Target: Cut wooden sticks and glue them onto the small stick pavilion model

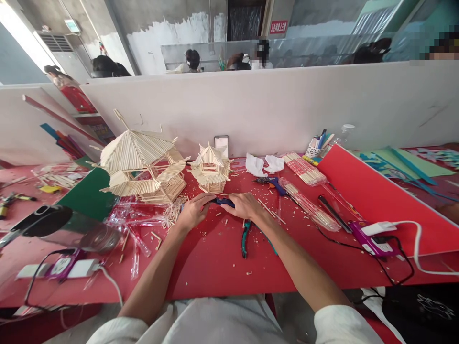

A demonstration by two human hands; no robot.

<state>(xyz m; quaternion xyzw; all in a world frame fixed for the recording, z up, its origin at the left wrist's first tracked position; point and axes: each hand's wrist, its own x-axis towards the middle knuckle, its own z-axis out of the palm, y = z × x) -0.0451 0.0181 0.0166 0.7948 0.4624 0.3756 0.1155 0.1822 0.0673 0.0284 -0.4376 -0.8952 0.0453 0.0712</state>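
My left hand (195, 210) and my right hand (246, 208) are close together over the middle of the red table. A small dark blue object (223, 202) lies between them, with the fingers of both hands closed on it; its exact kind is partly hidden. Just beyond my hands stands a small pavilion model made of wooden sticks (211, 172). To its left is a larger stick pavilion model (143, 165). Teal-handled pliers (245, 239) lie below my right wrist, partly covered by the forearm. A blue hot glue gun (274, 183) rests beyond my right hand.
Packs of sticks (304, 169) and a red board (387, 205) are on the right, near a purple power strip (373, 241). Left are plastic wrappers (134, 217), a clear bottle (86, 234) and another power strip (62, 267). A white partition (268, 110) runs behind.
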